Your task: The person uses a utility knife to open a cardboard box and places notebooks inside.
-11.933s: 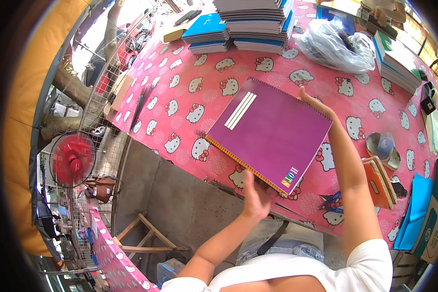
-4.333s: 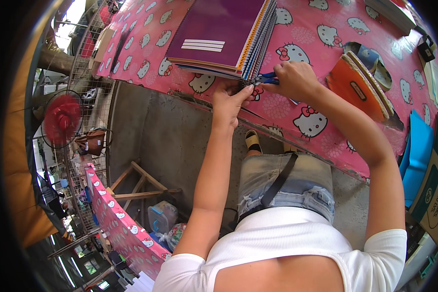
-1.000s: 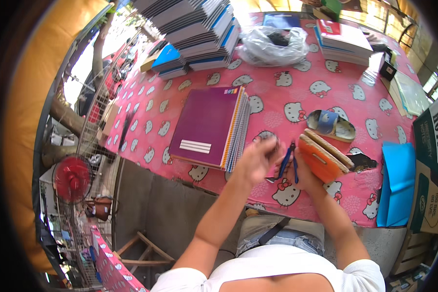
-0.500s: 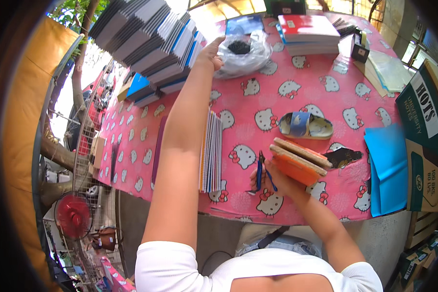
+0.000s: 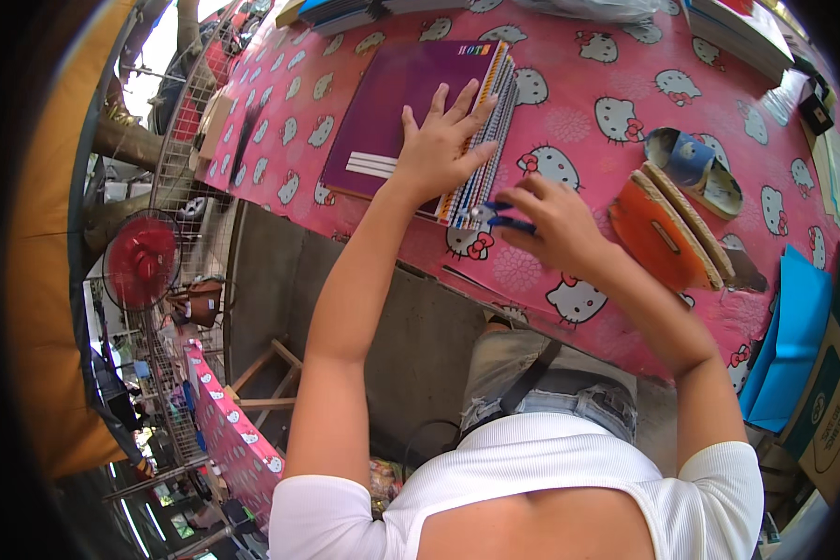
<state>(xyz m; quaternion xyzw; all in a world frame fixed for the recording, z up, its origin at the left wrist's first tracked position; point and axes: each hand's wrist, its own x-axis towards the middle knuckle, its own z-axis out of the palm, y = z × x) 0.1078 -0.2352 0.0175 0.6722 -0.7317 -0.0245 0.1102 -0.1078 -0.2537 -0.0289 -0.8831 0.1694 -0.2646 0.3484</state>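
Note:
A stack of spiral notebooks [image 5: 369,121] with a purple top cover lies on the table, its coil bindings facing right. My left hand [image 5: 443,145] rests flat on the top cover, fingers spread, with the fingertips reaching toward the coils. In my right hand [image 5: 560,224] is a pair of blue-handled pliers [image 5: 513,222]. Their jaws are at the near end of the bindings, close to the lower right corner of the stack; whether they grip a wire is too small to tell.
On the pink patterned tablecloth [image 5: 513,271], right of my right hand, are an orange worn block [image 5: 663,233] and a blue slipper [image 5: 686,168]. A blue sheet [image 5: 789,341] and a carton [image 5: 826,401] stand at the right edge. More notebooks [image 5: 742,42] sit at the back right.
My left hand has come back from beside the clear plastic bag and now lies on the notebook stack. My right hand has brought the pliers to the bindings. The view has turned.

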